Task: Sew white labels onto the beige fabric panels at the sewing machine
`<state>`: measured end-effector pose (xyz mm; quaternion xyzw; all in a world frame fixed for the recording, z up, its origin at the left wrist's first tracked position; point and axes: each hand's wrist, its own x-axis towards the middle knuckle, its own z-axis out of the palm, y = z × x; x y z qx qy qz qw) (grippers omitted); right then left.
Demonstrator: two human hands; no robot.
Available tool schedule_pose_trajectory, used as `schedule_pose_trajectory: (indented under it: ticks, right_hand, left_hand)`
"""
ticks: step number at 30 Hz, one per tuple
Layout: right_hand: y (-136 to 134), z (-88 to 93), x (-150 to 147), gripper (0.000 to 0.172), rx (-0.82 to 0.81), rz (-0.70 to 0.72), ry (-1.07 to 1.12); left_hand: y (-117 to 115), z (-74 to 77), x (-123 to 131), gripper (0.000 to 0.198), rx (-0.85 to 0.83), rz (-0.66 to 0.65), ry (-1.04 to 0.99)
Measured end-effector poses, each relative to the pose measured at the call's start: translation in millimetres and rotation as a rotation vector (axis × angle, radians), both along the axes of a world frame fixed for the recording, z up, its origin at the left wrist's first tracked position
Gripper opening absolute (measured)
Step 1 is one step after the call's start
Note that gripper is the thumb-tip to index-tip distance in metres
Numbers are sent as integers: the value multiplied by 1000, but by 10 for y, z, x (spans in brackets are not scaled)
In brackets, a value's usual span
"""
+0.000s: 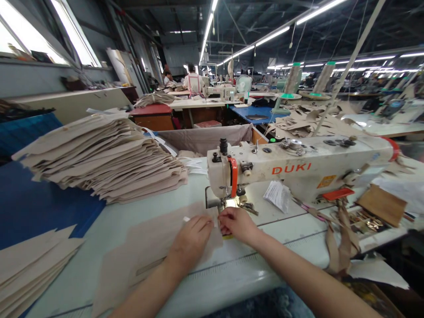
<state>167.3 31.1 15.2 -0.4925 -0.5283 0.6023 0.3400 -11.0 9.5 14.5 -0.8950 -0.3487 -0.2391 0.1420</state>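
Observation:
A beige fabric piece [145, 247] lies flat on the pale sewing table [99, 229], its right end under the needle of a white DUKI sewing machine [298, 170]. My left hand [192, 240] rests on the fabric with its fingers curled, pinching a small white label [186, 219] at the fabric's edge. Just below the presser foot [222, 204], my right hand [236, 225] presses the same edge down with bent fingers. The two hands almost touch.
A tall stack of beige cut pieces [102, 157] sits at the left behind the fabric. A lower stack [29, 265] lies at the near left corner. Fabric strips [338, 238] hang over the table's right side. Other workers [192, 81] sit far back.

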Motion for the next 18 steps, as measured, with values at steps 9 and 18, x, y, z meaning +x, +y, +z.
schedule_pose_trajectory:
  ticks: [9,18]
  right_hand:
    - [-492,-19,187,14,927,304,-773]
    - [-518,-62,187,16,965,298,-790]
  left_hand:
    - [57,-112,27,28,-74,20,-53]
    - [50,-43,75,31,-30,4,77]
